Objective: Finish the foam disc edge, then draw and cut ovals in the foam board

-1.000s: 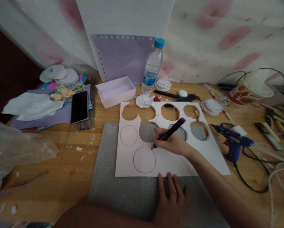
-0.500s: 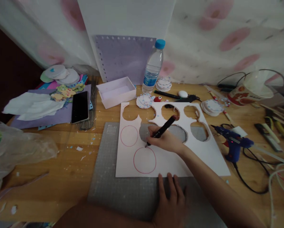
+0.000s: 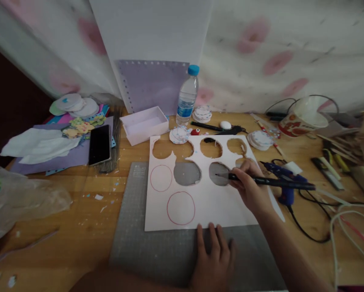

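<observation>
A white sheet (image 3: 212,205) with several round cut-outs and two red drawn circles lies on a grey cutting mat (image 3: 166,251). My right hand (image 3: 252,186) holds a black marker (image 3: 265,181) level over the sheet's right side, its tip pointing left near a cut-out hole. My left hand (image 3: 212,257) lies flat on the mat, fingertips at the sheet's near edge. One red circle (image 3: 181,208) is near the front of the sheet, the other (image 3: 161,178) at its left.
A water bottle (image 3: 186,97), a white box (image 3: 143,125) and a purple sheet stand at the back. A phone (image 3: 100,144) and paper scraps lie at the left. A blue glue gun (image 3: 287,182), cables, a cup (image 3: 302,117) and tools crowd the right.
My right hand has moved right, away from the red circles, and the marker has turned from upright to level. My left hand has stayed at the sheet's edge. The view has shifted slightly.
</observation>
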{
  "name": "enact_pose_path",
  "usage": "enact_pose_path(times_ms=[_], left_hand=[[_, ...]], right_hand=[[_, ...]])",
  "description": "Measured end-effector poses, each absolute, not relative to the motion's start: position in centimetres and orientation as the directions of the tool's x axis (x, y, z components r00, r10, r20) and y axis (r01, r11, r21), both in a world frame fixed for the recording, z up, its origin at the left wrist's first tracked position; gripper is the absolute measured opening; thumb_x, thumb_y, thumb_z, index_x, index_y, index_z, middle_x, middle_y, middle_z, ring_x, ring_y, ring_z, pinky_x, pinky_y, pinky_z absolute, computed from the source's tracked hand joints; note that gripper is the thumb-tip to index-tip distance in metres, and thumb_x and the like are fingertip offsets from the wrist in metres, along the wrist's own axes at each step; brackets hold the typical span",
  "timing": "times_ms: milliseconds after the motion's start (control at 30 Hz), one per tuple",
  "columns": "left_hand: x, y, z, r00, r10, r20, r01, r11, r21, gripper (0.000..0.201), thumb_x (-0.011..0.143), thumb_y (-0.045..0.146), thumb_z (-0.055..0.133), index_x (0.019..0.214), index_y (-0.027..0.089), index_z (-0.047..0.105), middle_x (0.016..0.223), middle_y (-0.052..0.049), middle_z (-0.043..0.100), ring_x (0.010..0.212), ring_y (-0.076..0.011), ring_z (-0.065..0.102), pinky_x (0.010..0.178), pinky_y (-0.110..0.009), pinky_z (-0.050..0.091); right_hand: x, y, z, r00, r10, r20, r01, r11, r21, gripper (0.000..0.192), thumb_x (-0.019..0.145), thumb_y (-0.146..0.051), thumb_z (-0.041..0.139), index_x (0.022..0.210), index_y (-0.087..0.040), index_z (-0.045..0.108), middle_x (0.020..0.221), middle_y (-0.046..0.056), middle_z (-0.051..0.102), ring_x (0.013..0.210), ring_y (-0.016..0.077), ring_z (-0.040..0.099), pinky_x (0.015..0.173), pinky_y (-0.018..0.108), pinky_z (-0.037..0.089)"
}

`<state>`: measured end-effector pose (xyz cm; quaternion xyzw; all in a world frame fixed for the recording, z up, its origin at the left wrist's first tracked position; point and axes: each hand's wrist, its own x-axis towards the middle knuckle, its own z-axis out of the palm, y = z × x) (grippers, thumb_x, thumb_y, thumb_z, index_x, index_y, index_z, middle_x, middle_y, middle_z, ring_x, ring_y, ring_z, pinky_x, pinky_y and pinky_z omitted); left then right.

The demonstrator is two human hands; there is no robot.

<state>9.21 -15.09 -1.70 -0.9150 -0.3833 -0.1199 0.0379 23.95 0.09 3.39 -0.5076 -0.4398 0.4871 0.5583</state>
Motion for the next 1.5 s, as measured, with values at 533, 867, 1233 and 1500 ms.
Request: enact_pose_path(times_ms=[533, 867, 1233, 1500], left_hand=[[-0.9, -12.3, 3.5, 0.714, 0.7, 0.011, 0.649, -0.668, 0.364, 0.058, 0.086, 0.038, 0.056, 0.138, 0.014, 0.044, 0.141, -0.016, 0.048, 0.128, -0.0308, 0.044, 0.105, -0.046, 0.04], [-7.2, -6.0, 4.2, 0.616, 0.782, -0.094, 0.773, -0.578, 0.261, 0.121, 0.056, 0.054, 0.082, 0.151, 0.018, 0.016, 0.158, -0.018, 0.02, 0.145, -0.0375, 0.016, 0.116, -0.061, 0.017], [-6.6, -6.6, 4.5, 0.692, 0.698, -0.181, 0.71, -0.614, 0.344, 0.113, 0.05, 0.051, 0.083, 0.146, 0.02, 0.032, 0.143, -0.015, 0.045, 0.135, -0.0391, 0.036, 0.115, -0.064, 0.016], [-7.6, -5.1, 4.2, 0.697, 0.709, -0.106, 0.687, -0.618, 0.382, 0.104, 0.058, 0.058, 0.079, 0.144, 0.021, 0.034, 0.141, -0.014, 0.044, 0.135, -0.0382, 0.034, 0.114, -0.062, 0.022]], right_hand=[[25.4, -4.1, -0.9, 0.192, 0.973, -0.125, -0.183, -0.09, -0.979, 0.034, 0.083, -0.041, 0.064, 0.068, -0.025, 0.038, 0.055, -0.007, 0.028, 0.049, 0.0115, 0.026, 0.048, 0.028, 0.024], [26.9, -6.0, -1.4, 0.202, 0.971, -0.128, 0.015, -0.134, -0.991, 0.038, 0.08, -0.053, 0.063, 0.068, -0.025, 0.041, 0.059, -0.003, 0.04, 0.051, 0.0148, 0.037, 0.046, 0.028, 0.028], [27.3, -8.5, -0.4, 0.145, 0.978, -0.149, 0.056, -0.159, -0.986, 0.035, 0.081, -0.049, 0.063, 0.064, -0.025, 0.045, 0.061, -0.001, 0.044, 0.058, 0.0173, 0.04, 0.051, 0.029, 0.031], [26.5, -6.6, -1.1, 0.143, 0.978, -0.155, 0.005, -0.157, -0.988, 0.034, 0.082, -0.047, 0.064, 0.067, -0.023, 0.045, 0.063, -0.002, 0.045, 0.056, 0.0142, 0.039, 0.05, 0.026, 0.029]])
